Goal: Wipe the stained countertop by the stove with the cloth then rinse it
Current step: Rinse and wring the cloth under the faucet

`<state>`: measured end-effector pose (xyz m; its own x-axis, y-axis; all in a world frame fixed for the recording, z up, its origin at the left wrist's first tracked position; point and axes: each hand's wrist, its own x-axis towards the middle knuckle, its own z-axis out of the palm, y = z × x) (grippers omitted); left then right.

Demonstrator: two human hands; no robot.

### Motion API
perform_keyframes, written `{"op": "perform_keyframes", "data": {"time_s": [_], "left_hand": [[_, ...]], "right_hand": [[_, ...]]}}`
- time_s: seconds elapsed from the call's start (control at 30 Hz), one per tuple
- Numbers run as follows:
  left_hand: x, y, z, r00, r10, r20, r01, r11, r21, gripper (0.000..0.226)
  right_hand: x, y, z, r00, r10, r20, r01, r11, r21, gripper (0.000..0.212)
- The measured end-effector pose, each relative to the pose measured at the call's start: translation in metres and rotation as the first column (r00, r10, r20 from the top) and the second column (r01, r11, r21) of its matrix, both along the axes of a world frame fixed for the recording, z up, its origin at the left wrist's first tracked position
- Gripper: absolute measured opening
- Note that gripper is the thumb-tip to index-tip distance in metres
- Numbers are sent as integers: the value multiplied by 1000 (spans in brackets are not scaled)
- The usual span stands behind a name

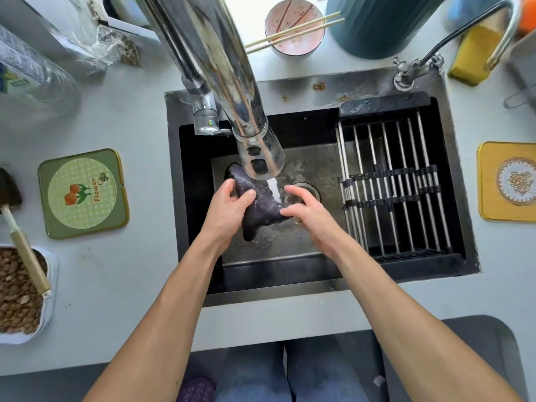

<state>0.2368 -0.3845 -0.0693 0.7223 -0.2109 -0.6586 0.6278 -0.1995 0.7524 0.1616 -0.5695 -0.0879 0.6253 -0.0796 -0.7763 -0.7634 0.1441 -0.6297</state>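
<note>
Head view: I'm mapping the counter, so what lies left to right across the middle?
Green mat → left hand → cloth → right hand → rack → yellow mat.

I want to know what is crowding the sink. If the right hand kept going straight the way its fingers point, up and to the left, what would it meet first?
The right hand already pinches the dark cloth at its fingertips, so the cloth comes first. Beyond it lie the water stream and the left hand, though depth is hard to judge from above.

Your left hand (229, 204) hid part of the cloth (258, 207); the faucet (232, 82) covered its top end; the yellow mat (510, 181) was cropped at right.
</note>
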Motion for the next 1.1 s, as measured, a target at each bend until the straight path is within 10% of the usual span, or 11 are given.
{"op": "perform_keyframes", "data": {"time_s": [0.17,0.3,0.43,0.57,0.83,0.97,1.1], "left_hand": [[8,15,-4,988,-151,-16,150,955,257,29],[11,19,-3,953,-299,-37,286,857,428,56],[9,11,-1,895,-445,-7,400,797,452,102],[6,2,2,727,-684,57,477,563,675,56],[16,18,13,822,-548,154,442,786,432,15],[17,17,15,975,-219,-26,211,963,-168,30],[7,-13,-2,969,53,-240,-112,965,-238,42]], "right_hand": [[6,-3,9,938,293,184,-212,908,-362,38],[13,-4,12,735,676,52,-453,546,-705,43],[16,-5,18,737,676,-17,-394,409,-823,38],[19,-14,23,774,631,-49,-347,358,-867,22],[28,-59,53,826,558,73,-436,717,-543,23],[28,-55,57,934,191,302,-146,976,-164,26],[32,-24,30,959,-185,216,167,981,101,34]]}}
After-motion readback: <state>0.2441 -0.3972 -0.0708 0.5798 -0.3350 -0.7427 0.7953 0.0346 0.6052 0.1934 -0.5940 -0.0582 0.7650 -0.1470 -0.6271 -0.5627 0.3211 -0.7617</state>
